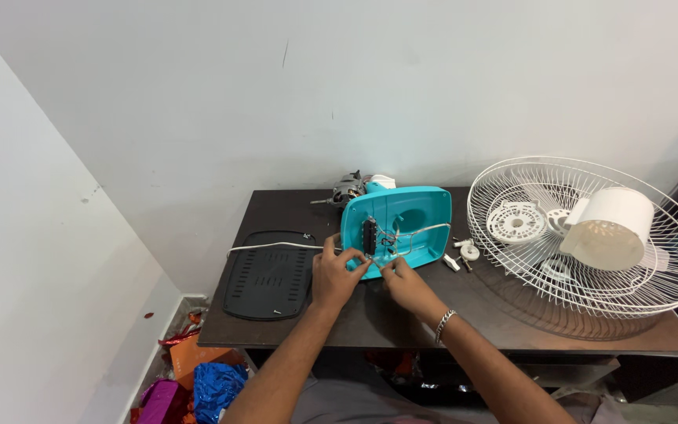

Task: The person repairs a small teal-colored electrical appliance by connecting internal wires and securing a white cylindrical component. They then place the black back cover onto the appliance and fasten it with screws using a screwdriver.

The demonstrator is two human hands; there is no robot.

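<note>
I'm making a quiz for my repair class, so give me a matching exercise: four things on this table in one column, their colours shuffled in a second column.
Things:
1. fan base
2. bottom cover
3. fan guard
4. table

Colours:
A. white
B. dark brown
C. turquoise
D. black

Pairs: 1-C, 2-D, 3-A, 4-B. Both the left hand and the right hand touch the fan base's wiring.
</note>
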